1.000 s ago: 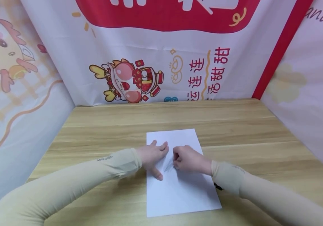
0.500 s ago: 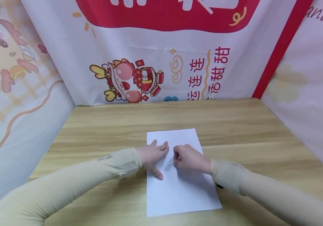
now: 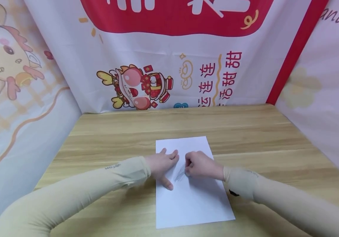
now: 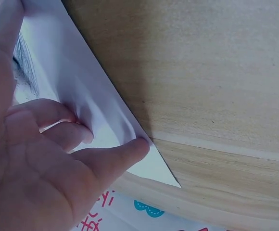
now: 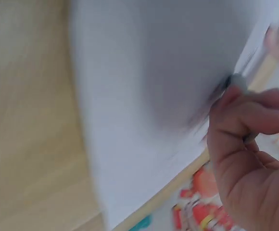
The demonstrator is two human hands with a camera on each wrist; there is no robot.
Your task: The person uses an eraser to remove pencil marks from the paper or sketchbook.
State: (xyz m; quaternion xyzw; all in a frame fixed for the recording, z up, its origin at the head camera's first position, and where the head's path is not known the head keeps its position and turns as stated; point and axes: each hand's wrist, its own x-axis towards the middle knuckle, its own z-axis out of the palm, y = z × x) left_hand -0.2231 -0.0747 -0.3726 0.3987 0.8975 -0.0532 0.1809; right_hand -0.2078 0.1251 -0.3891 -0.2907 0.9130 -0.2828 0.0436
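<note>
A white sheet of paper (image 3: 193,207) lies flat on the wooden table, with a patch of grey pencil scribble (image 3: 179,174) near its middle. My left hand (image 3: 163,166) rests on the paper's left part, fingers spread, thumb toward me. Just right of the scribble, my right hand (image 3: 202,165) has curled fingers and pinches a small pale grey block that looks like an eraser (image 5: 238,82). Its lower end meets the paper beside the dark marks in the right wrist view. Most of the block is hidden by the fingers. The left wrist view shows left fingertips (image 4: 139,144) on the sheet near its edge.
The wooden table (image 3: 113,131) extends around the paper on all sides. Behind it hangs a white and red printed cloth (image 3: 157,46). Printed cloths also hang at the left and right sides.
The whole head view has shifted slightly. My right hand stays by the scribble with only small motion, blurred in the right wrist view. The left hand keeps its place on the paper.
</note>
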